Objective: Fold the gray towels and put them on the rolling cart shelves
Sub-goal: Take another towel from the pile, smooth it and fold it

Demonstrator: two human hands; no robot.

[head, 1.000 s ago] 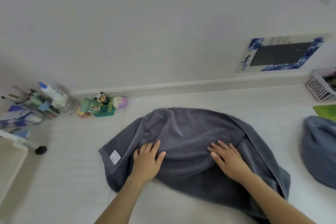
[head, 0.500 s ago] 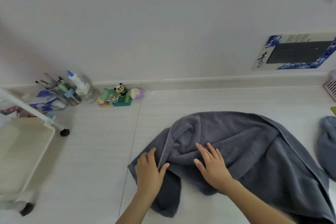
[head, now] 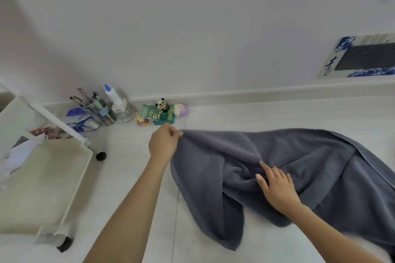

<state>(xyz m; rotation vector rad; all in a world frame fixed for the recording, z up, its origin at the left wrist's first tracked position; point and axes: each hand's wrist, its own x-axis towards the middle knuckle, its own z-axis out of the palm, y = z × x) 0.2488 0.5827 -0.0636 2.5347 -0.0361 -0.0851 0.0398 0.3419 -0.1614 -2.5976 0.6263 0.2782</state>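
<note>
A large gray towel (head: 299, 156) lies crumpled on the pale floor, spreading from the middle to the right edge of the view. My left hand (head: 163, 145) pinches its upper left corner and holds that corner slightly off the floor. My right hand (head: 276, 188) rests flat on the towel's middle folds, fingers spread, pressing the cloth down. The cream rolling cart (head: 81, 168) stands at the left, and I see its shelf tray, a white post and black wheels.
Against the wall stand a jar of brushes (head: 100, 111), a glue bottle (head: 114, 98), and small toys with a panda figure (head: 161, 111). A blue-and-white framed panel (head: 361, 57) leans on the wall at right. Papers lie by the cart's far side.
My left hand has gripped the towel's corner and pulled it up and toward the wall. My right hand stays on the cloth. The view has swung left, showing more of the cart.
</note>
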